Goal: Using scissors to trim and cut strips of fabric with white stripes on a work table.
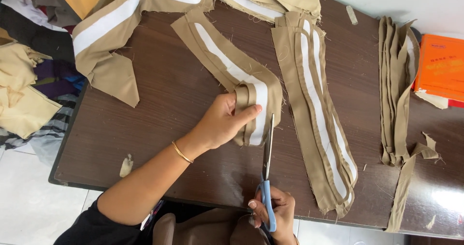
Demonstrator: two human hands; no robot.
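Note:
My left hand grips the near end of a tan fabric piece with a white strip, thumb pressed on the white part. The piece lies diagonally on the dark wooden table. In my right hand, near the table's front edge, are blue-handled scissors. Their blades point away from me, and the tips touch the right edge of the held fabric end. A thin gold bangle sits on my left wrist.
A stack of similar tan and white pieces lies right of the scissors. Narrow tan strips pile further right, beside an orange booklet. More fabric drapes over the far left edge. Cloth heaps cover the floor at left.

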